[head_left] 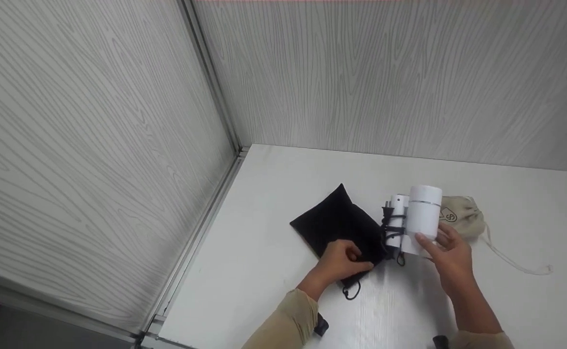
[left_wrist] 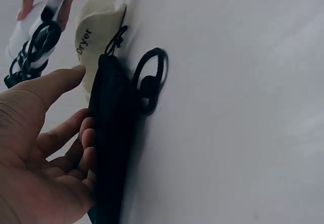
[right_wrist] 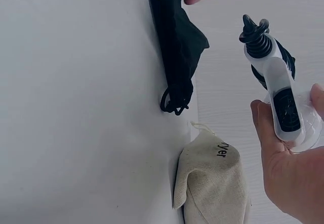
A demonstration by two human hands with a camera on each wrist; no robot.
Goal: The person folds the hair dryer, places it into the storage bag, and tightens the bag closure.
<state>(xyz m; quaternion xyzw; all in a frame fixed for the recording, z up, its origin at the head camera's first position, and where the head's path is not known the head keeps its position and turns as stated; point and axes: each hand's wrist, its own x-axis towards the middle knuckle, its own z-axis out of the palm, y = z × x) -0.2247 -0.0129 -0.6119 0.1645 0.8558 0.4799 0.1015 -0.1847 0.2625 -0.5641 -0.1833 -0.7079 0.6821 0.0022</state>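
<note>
The right grip (head_left: 453,257) holds the white hair dryer (head_left: 423,215) over the bench (head_left: 545,310), short of its back edge; likely stiff and slick, best taken round the barrel. Whether the left grip (head_left: 340,261) pinches the soft-looking black pouch (head_left: 332,218), I cannot tell. The left wrist view reveals "Dryer" on the beige bag (head_left: 467,228), unseen from the head.

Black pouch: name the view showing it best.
The head view: the black pouch shows its broad face there, though the left hand covers part. The left wrist view shows it narrow, cut off below; the right wrist view, also narrow, cut off above.
</note>
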